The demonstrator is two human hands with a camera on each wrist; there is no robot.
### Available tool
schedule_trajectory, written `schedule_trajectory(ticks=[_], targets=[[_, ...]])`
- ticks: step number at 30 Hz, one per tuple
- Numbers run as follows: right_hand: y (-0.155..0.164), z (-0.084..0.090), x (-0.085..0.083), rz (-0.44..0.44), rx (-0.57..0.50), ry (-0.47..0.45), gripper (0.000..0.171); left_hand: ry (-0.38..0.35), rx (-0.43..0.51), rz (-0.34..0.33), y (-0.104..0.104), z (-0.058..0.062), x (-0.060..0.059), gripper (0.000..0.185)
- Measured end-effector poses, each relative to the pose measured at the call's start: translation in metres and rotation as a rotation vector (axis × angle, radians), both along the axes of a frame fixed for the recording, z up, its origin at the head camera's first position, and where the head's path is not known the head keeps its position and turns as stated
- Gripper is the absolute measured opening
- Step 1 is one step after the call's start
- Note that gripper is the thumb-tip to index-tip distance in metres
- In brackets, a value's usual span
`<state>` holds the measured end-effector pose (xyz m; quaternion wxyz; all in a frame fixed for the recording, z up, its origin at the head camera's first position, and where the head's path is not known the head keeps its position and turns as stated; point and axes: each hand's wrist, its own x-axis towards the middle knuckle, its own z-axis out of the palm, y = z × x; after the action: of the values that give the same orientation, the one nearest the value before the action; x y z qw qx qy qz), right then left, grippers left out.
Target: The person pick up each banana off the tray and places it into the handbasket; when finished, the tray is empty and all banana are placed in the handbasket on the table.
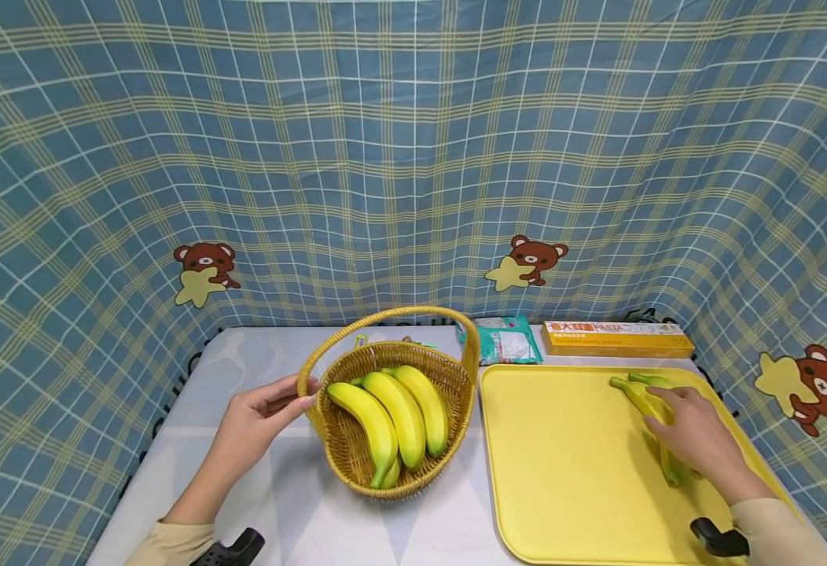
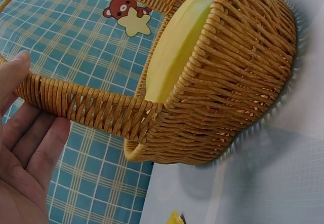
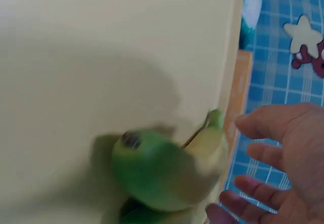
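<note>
A wicker basket [image 1: 395,494] with a tall arched handle [image 2: 91,102] holds several yellow bananas [image 1: 394,420]. My left hand [image 1: 261,417] pinches one side of that handle, the thumb on one face and the fingers on the other. On the right, more bananas [image 3: 157,171] with green ends lie on a yellow tray [image 1: 562,464]. Over them hovers my right hand [image 1: 696,436], its fingers spread and loosely bent. In the right wrist view a gap shows between the thumb and the nearest banana; whether other fingertips touch the fruit I cannot tell.
Behind the tray lies a yellow and white pasta box [image 1: 617,339], with a teal packet [image 1: 509,342] to its left. Small items, mostly hidden, lie behind the basket. A blue checked curtain [image 1: 399,196] closes off the back and sides of the white table [image 1: 300,511].
</note>
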<state>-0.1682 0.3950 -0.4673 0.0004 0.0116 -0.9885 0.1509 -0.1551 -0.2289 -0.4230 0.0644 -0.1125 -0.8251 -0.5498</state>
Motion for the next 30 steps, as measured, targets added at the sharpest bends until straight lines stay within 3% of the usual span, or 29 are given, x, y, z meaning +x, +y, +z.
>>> schedule_trajectory(ticks=[5,14,20,25,30], targets=[[0.011,-0.007,-0.002,-0.034,0.061,-0.066,0.068,0.006,0.001,0.001,0.001,-0.001,0.0,0.038],[0.006,-0.007,-0.004,0.001,0.024,-0.119,0.069,0.031,0.021,-0.009,-0.001,-0.002,0.0,0.036],[0.004,-0.005,-0.002,0.009,-0.013,-0.106,0.068,0.037,0.019,-0.011,-0.001,-0.003,0.0,0.035],[-0.009,0.004,0.004,0.055,-0.057,-0.053,0.063,0.031,0.023,-0.01,0.0,-0.004,-0.001,0.034],[-0.036,0.025,0.012,0.103,-0.11,-0.01,0.063,0.027,0.025,-0.01,0.0,-0.004,-0.001,0.035]])
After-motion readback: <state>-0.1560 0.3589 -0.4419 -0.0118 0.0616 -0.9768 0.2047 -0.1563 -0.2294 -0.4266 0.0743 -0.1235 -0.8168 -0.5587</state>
